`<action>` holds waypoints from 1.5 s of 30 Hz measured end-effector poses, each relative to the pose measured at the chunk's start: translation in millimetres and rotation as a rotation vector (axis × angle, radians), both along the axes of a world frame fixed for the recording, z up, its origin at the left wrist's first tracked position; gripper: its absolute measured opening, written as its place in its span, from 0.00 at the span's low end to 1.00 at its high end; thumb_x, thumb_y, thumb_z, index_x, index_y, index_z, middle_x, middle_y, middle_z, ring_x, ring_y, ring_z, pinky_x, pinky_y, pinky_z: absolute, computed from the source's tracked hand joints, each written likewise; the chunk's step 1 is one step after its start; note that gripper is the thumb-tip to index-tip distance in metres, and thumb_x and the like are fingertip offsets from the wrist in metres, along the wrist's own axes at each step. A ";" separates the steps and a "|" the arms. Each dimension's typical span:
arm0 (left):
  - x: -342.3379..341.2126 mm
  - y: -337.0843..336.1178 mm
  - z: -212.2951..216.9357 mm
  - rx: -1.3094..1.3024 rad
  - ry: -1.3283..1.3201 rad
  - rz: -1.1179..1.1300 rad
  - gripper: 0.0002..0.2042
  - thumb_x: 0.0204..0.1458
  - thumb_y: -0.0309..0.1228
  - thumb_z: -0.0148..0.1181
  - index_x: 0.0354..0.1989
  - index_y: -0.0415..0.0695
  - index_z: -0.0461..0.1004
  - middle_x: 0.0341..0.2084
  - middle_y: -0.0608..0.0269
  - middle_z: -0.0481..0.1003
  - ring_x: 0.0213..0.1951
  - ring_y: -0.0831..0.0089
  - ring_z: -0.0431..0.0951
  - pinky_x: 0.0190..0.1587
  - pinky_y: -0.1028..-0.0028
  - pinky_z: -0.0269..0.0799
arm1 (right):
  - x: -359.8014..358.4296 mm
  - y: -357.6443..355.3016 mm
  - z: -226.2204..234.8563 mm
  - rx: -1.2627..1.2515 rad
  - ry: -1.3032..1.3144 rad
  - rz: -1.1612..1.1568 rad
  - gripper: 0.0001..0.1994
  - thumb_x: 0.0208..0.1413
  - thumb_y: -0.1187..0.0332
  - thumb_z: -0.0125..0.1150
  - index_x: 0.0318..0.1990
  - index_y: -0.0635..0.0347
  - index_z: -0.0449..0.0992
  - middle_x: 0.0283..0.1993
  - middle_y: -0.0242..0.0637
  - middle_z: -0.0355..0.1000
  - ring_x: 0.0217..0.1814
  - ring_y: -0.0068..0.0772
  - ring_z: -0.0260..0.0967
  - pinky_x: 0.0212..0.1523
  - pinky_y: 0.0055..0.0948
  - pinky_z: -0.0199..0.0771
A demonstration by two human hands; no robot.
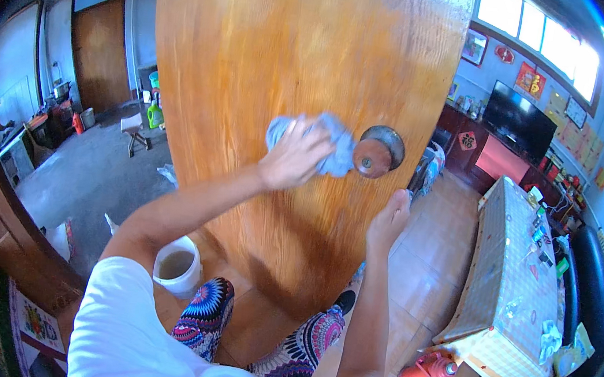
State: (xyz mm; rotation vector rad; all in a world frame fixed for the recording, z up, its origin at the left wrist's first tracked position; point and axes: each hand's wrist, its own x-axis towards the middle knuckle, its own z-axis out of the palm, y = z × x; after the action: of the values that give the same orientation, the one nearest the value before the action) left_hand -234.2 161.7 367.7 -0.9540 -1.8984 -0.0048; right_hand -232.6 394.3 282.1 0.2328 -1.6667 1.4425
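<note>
A wooden door with a glossy orange-brown grain stands upright right in front of me. My left hand presses a light blue cloth flat to its face, the fingers bent over the cloth and slightly blurred. Just right of the cloth, and very close to it, is a round door knob with a dark metal base. Lower down, my right hand is closed at the door's right edge, its fingertips partly hidden.
A white bucket with murky liquid stands left of my legs. At right are a table under a checked cloth, a red thermos and a television. A small stool stands in the left room.
</note>
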 end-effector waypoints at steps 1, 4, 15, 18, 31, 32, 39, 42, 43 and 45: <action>-1.4 6.5 20.9 0.051 -0.010 -0.019 0.24 0.41 0.25 0.63 0.51 0.44 0.68 0.47 0.51 0.67 0.55 0.46 0.62 0.58 0.50 0.59 | -1.1 -0.1 -1.1 0.007 0.003 -0.003 0.26 0.69 0.50 0.38 0.41 0.70 0.72 0.34 0.51 0.73 0.36 0.50 0.69 0.40 0.41 0.66; -18.8 41.1 104.5 0.404 0.161 -0.154 0.28 0.42 0.25 0.63 0.55 0.43 0.65 0.51 0.44 0.64 0.53 0.44 0.62 0.56 0.51 0.58 | -0.2 2.3 -1.9 0.020 0.011 -0.009 0.27 0.70 0.49 0.37 0.40 0.69 0.71 0.33 0.45 0.70 0.35 0.41 0.66 0.39 0.38 0.64; -11.6 64.6 -52.5 0.544 0.103 0.077 0.25 0.40 0.33 0.65 0.50 0.42 0.68 0.51 0.44 0.62 0.54 0.40 0.59 0.58 0.43 0.53 | -1.8 -3.5 -7.6 -0.179 -0.069 0.111 0.35 0.69 0.43 0.26 0.52 0.68 0.73 0.49 0.46 0.76 0.52 0.42 0.71 0.56 0.35 0.65; -0.5 53.0 -149.1 0.308 0.005 0.080 0.20 0.40 0.32 0.65 0.44 0.44 0.71 0.49 0.49 0.65 0.54 0.42 0.61 0.57 0.42 0.56 | -9.4 -7.1 -9.1 -0.260 -0.092 0.084 0.40 0.66 0.36 0.27 0.50 0.70 0.72 0.46 0.41 0.74 0.48 0.33 0.69 0.53 0.32 0.65; -19.6 40.8 27.5 0.779 0.273 -0.066 0.28 0.41 0.24 0.64 0.55 0.46 0.69 0.50 0.49 0.66 0.53 0.45 0.62 0.55 0.51 0.58 | -2.3 5.8 -9.9 -0.154 -0.115 0.101 0.34 0.69 0.42 0.27 0.48 0.68 0.71 0.46 0.40 0.73 0.49 0.32 0.68 0.55 0.31 0.63; -20.9 43.7 28.5 0.768 0.297 -0.060 0.28 0.40 0.23 0.64 0.56 0.47 0.68 0.49 0.49 0.66 0.53 0.44 0.62 0.56 0.50 0.57 | -1.5 0.6 -7.2 -0.188 -0.074 0.120 0.35 0.69 0.41 0.27 0.48 0.68 0.72 0.45 0.39 0.73 0.48 0.32 0.68 0.54 0.31 0.63; 10.7 57.2 -182.7 0.296 0.044 -0.080 0.10 0.43 0.29 0.60 0.37 0.53 0.75 0.45 0.63 0.70 0.55 0.55 0.65 0.49 0.52 0.64 | -4.9 -7.8 -7.6 -0.237 -0.024 0.096 0.37 0.67 0.38 0.30 0.48 0.68 0.71 0.45 0.40 0.73 0.48 0.32 0.68 0.54 0.31 0.64; 20.2 32.9 -207.1 0.008 -0.116 -0.132 0.08 0.46 0.30 0.57 0.36 0.54 0.74 0.44 0.66 0.70 0.56 0.55 0.66 0.48 0.51 0.65 | 4.1 -2.0 -2.6 -0.192 -0.113 0.102 0.37 0.67 0.37 0.29 0.48 0.67 0.72 0.44 0.39 0.73 0.47 0.31 0.68 0.53 0.32 0.64; 17.4 33.6 -192.9 0.034 -0.077 -0.106 0.11 0.42 0.29 0.61 0.36 0.52 0.74 0.44 0.62 0.71 0.54 0.54 0.67 0.50 0.49 0.64 | 4.7 -0.5 -2.3 -0.189 -0.108 0.091 0.37 0.67 0.37 0.29 0.47 0.67 0.72 0.43 0.38 0.73 0.46 0.31 0.68 0.52 0.32 0.64; 6.6 35.6 -140.0 0.220 -0.033 -0.032 0.20 0.35 0.24 0.65 0.41 0.48 0.72 0.44 0.56 0.71 0.51 0.49 0.68 0.52 0.47 0.61 | -5.7 -2.2 -5.6 -0.230 0.002 0.030 0.37 0.66 0.37 0.29 0.45 0.66 0.73 0.39 0.36 0.74 0.43 0.30 0.68 0.49 0.33 0.65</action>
State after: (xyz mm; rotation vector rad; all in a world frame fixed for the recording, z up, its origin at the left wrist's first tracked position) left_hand -227.5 197.3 227.7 -0.8384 -1.8677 -0.2444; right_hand -238.2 392.1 276.5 0.1306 -1.4857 1.6408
